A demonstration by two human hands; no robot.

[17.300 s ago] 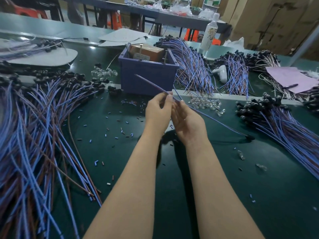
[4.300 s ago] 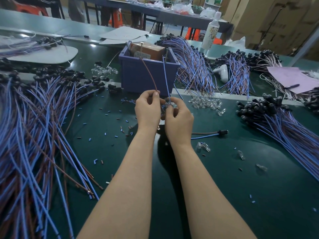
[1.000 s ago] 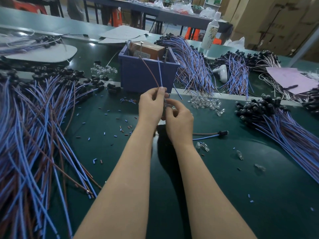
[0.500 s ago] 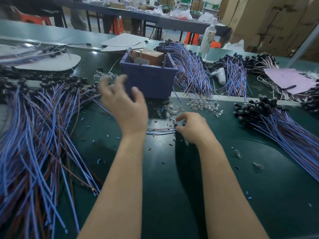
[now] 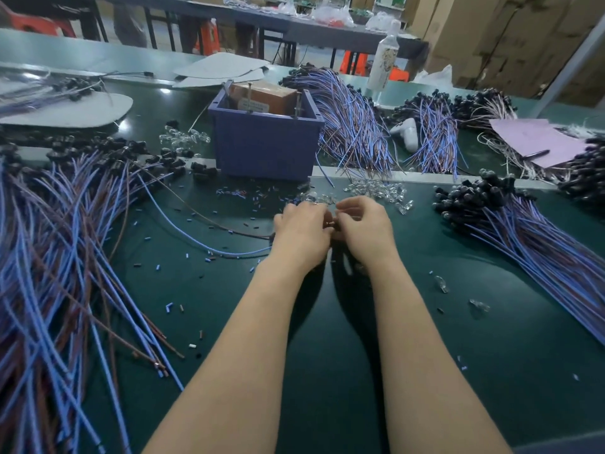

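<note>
My left hand (image 5: 301, 232) and my right hand (image 5: 365, 229) meet over the dark green mat (image 5: 327, 371), just in front of the blue bin (image 5: 265, 149). A blue and brown wire pair (image 5: 183, 231) curves across the mat from the left wire pile (image 5: 49, 257) into my left hand, which grips its end. My right hand's fingers are curled and pinch a small part against that end; the part is mostly hidden between the fingers. Clear LED caps (image 5: 376, 191) lie loose just beyond my fingertips.
Finished wires with black sockets (image 5: 540, 244) fan out at the right. More wire bundles (image 5: 353, 126) lie behind the bin, with a white bottle (image 5: 383, 60) and a pink paper (image 5: 537, 139) farther back. Cut insulation bits are scattered over the mat.
My left hand, open over the left pile half a second ago, has come back to the middle with a wire pair. My right hand rose from the loose parts to meet it.
</note>
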